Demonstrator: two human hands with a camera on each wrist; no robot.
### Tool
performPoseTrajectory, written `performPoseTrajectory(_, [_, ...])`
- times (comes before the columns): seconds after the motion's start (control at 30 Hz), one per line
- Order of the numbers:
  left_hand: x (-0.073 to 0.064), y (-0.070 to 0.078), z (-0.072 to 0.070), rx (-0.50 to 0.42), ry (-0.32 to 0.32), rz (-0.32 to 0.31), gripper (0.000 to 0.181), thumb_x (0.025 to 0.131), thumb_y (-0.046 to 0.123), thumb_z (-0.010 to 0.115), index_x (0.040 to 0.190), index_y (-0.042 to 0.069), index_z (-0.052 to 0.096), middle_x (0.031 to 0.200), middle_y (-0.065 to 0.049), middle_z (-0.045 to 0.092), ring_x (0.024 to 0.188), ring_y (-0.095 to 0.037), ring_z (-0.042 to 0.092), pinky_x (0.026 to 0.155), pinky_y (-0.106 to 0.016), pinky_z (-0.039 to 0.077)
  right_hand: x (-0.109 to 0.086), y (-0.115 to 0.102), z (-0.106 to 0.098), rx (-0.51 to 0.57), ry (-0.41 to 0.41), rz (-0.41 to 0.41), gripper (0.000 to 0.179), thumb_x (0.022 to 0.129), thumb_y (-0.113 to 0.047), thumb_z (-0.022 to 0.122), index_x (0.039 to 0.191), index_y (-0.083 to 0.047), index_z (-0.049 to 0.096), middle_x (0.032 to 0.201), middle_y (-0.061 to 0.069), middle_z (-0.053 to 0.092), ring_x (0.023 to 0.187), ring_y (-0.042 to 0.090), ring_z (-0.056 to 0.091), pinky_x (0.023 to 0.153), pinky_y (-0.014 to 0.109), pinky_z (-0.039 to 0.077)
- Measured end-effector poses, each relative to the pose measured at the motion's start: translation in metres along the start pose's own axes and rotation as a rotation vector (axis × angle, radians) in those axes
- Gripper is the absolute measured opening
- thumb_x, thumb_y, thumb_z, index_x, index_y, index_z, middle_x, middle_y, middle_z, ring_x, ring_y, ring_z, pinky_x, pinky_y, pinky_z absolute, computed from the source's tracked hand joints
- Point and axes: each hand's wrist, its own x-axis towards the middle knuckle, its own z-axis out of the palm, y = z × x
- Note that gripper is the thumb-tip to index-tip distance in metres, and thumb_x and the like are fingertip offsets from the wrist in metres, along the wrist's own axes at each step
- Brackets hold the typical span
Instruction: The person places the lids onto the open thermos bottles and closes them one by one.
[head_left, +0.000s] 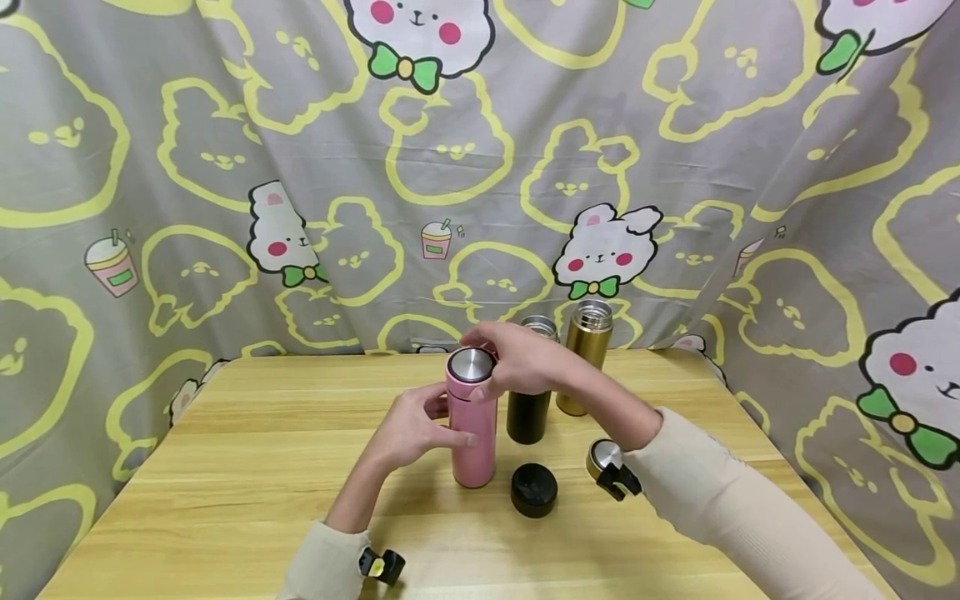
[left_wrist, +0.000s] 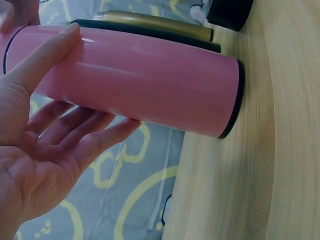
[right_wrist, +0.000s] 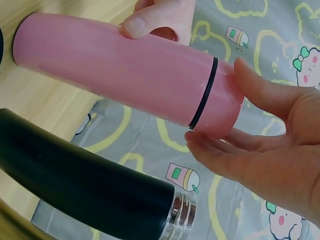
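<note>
A pink thermos [head_left: 474, 454] stands upright on the wooden table, its pink lid [right_wrist: 226, 102] in place with a black ring below it and a silver disc on top. My left hand [head_left: 411, 429] holds the body from the left, thumb [left_wrist: 47, 52] on the near side and fingers reaching round behind. From above and to the right, my right hand [head_left: 528, 360] grips the lid between thumb and fingers. Behind it and to the right, partly covered by the right hand, is a black thermos [right_wrist: 95, 175] with a bare metal neck.
Farther right at the back stands a gold thermos [head_left: 588, 340] without a lid. A black lid [head_left: 534, 492] lies on the table [head_left: 247, 467] just right of the pink thermos. Beside my right wrist lies a silver-topped lid [head_left: 603, 452]. A patterned curtain [head_left: 337, 167] hangs behind the table.
</note>
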Motion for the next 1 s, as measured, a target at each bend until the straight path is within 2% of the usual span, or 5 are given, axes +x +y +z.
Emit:
performPoseTrajectory(0.17, [-0.0003,0.0007,-0.0003,0.003,0.001,0.001,0.066,0.067,0.036,0.095,0.126,0.027,0.068,0.121,0.001,0.073,0.111,-0.018,0.071,0.094,-0.039,0.058,0.0022,0.0014,0.0002,0.009,-0.019,-0.047,0.059,0.081,-0.002,0.079,0.137,-0.005,0.059,0.123,0.008,0.068,0.107,0.020,0.065,0.097,0.036,0.053])
performPoseTrajectory(0.53, [0.0004,0.0003,0.0008,-0.005,0.011,0.007,0.064,0.066,0.033,0.096,0.123,0.026,0.069,0.116,0.002,0.074,0.107,-0.016,0.072,0.091,-0.037,0.059,-0.0004,0.0005,0.0051,-0.043,0.060,-0.051,0.053,0.080,-0.007,0.083,0.129,-0.008,0.065,0.115,0.004,0.071,0.100,0.016,0.066,0.090,0.033,0.054])
performPoseTrajectory(0.7, [0.0002,0.0004,0.0010,-0.004,0.018,0.005,0.064,0.066,0.033,0.096,0.123,0.027,0.069,0.115,0.002,0.075,0.105,-0.016,0.072,0.090,-0.037,0.059,0.0000,0.0017,0.0071,-0.026,0.084,-0.031,0.051,0.078,-0.010,0.085,0.126,-0.008,0.067,0.111,0.003,0.072,0.096,0.016,0.066,0.087,0.032,0.055])
performPoseTrajectory(0.8, [0.0002,0.0001,0.0010,-0.005,0.020,0.005,0.064,0.066,0.032,0.096,0.124,0.027,0.069,0.115,0.002,0.075,0.105,-0.016,0.073,0.089,-0.037,0.059,0.0001,0.0028,0.0080,-0.010,0.107,-0.013,0.052,0.077,-0.015,0.088,0.125,-0.009,0.067,0.111,0.003,0.073,0.095,0.015,0.066,0.086,0.032,0.055])
performPoseTrajectory(1.0, [0.0008,-0.0007,0.0010,0.002,0.026,0.012,0.064,0.066,0.031,0.096,0.124,0.026,0.069,0.114,0.002,0.075,0.104,-0.017,0.073,0.088,-0.037,0.060,-0.0010,0.0022,0.0082,-0.033,0.150,0.029,0.063,0.071,-0.034,0.093,0.123,-0.008,0.067,0.105,0.002,0.073,0.091,0.015,0.066,0.084,0.033,0.054])
